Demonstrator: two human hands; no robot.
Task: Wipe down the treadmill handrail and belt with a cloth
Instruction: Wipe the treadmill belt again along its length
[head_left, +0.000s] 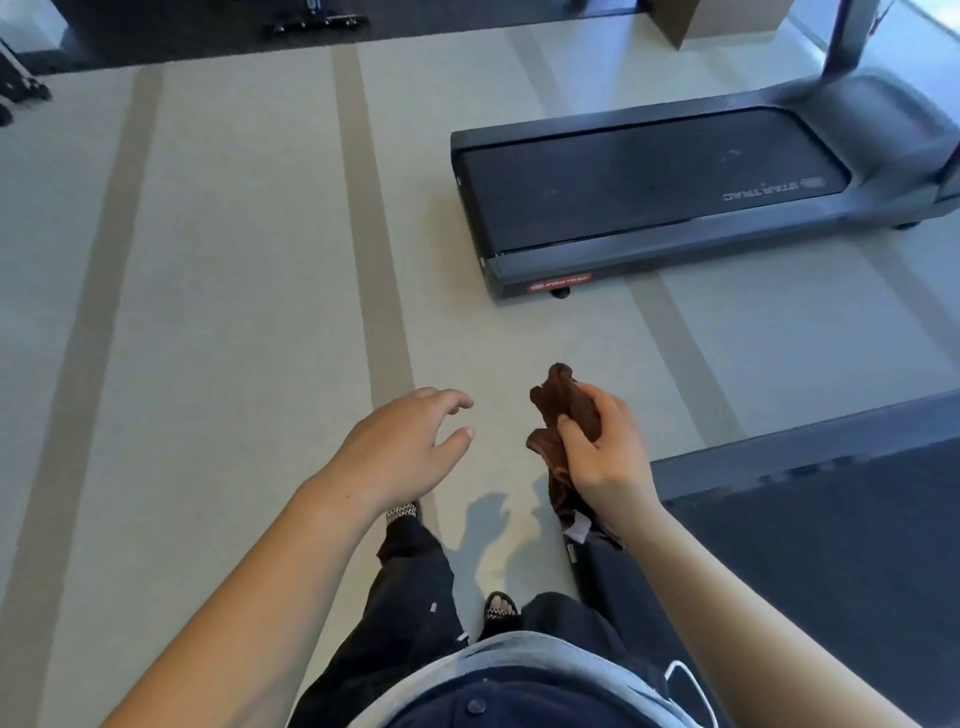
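1. Looking down from head height onto a pale striped carpet (234, 312), over dark trousers (410, 597).
2. Gripping a crumpled brown cloth (563, 402) in the right hand (602, 462), curling fingers and thumb round its middle and leaving loose ends poking out above and dangling below the wrist.
3. Holding the left hand (405, 447) empty just beside it, apart from the cloth, spreading loosely bent fingers and touching nothing.
4. Standing well apart from the treadmill (545, 270), sitting toward the far right edge of the carpet, showing its dark belt (649, 187) bare and one upright post (847, 47); not showing the handrail, cutting it off beyond the top of the view.
5. Judging the wiping as not yet begun, keeping the cloth off both belt and rail.
6. Risking a stumble: passing close to the raised border of a dark mat (831, 545) lying at the near right edge of the carpet, and possibly catching a foot on it while walking over.
7. Risking a snag: letting the dangling end of the cloth trail, possibly catching it under the belt's edge or dropping it from a loose grip.
8. Risking poor cleaning: wiping with a tight wad rather than an opened cloth, probably missing strips of the belt.
9. Risking a loss of balance: pressing hard while bending low over a belt possibly rolling freely under the hand.
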